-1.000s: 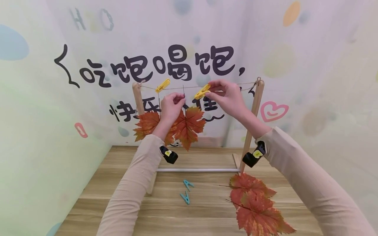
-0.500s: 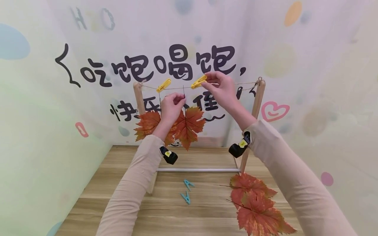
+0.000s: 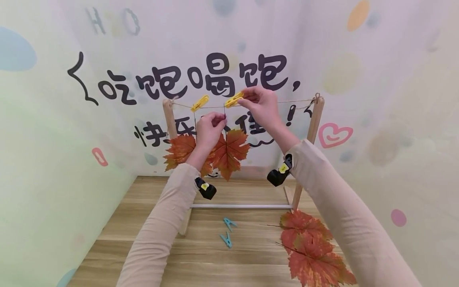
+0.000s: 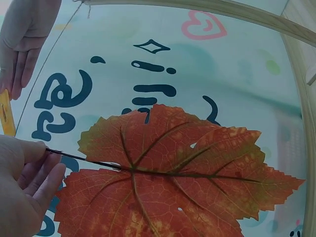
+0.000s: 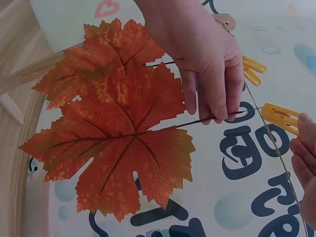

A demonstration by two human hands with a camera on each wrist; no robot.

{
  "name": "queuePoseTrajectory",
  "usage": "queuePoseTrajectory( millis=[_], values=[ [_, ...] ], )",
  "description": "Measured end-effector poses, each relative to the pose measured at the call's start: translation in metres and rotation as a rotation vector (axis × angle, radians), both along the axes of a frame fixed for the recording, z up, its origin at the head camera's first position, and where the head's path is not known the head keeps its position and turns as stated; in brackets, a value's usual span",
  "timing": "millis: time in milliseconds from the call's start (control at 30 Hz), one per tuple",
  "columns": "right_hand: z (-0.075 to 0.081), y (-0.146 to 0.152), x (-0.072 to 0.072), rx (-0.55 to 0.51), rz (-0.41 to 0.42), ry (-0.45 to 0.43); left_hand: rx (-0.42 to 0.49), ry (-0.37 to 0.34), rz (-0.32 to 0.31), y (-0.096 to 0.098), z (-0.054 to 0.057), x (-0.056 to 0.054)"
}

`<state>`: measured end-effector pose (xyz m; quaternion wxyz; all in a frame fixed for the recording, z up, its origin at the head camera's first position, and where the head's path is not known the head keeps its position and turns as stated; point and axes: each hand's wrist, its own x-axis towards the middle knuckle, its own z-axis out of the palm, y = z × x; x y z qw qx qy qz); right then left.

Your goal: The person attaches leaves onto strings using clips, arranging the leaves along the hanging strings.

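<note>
The left hand [image 3: 208,130] pinches the thin dark stem [image 5: 196,122] of an orange-red lobed leaf [image 3: 231,152], hanging below a thin brown string [image 3: 294,101]; the right hand [image 3: 263,105] grips a yellow plastic clothespin [image 3: 234,100] near the stem's tip.

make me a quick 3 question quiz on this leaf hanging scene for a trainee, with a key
1. True or false: the left hand pinches a stem of a leaf at a spot below the cord.

2. Which colour is the clip that the right hand holds?
A) blue
B) yellow
C) red

3. Count: how many blue clips lie on the table?

Key: 1. True. 2. B. 3. Two.
</note>
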<state>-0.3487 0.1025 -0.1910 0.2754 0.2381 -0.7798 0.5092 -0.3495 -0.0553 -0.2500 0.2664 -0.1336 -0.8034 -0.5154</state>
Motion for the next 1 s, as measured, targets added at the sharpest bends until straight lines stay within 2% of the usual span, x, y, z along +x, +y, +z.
queuePoseTrajectory(
  millis=[233, 567, 700, 1000],
  values=[
    [0.0015, -0.0034, -0.0035, 0.003, -0.032, 0.009, -0.003, 0.009, -0.001, -0.0008, -0.0010, -0.0034],
    [0.0028, -0.0065, -0.0042, 0.066, -0.072, -0.031, 0.004, 0.009, -0.004, -0.0017, -0.0046, -0.0074],
    [0.0035, -0.0076, -0.0050, 0.090, -0.070, -0.048, 0.002, 0.009, -0.002, -0.0018, -0.0037, -0.0060],
    [0.0046, -0.0103, -0.0038, 0.092, -0.033, -0.145, -0.024, -0.007, 0.002, -0.0028, -0.0045, -0.0067]
  ],
)
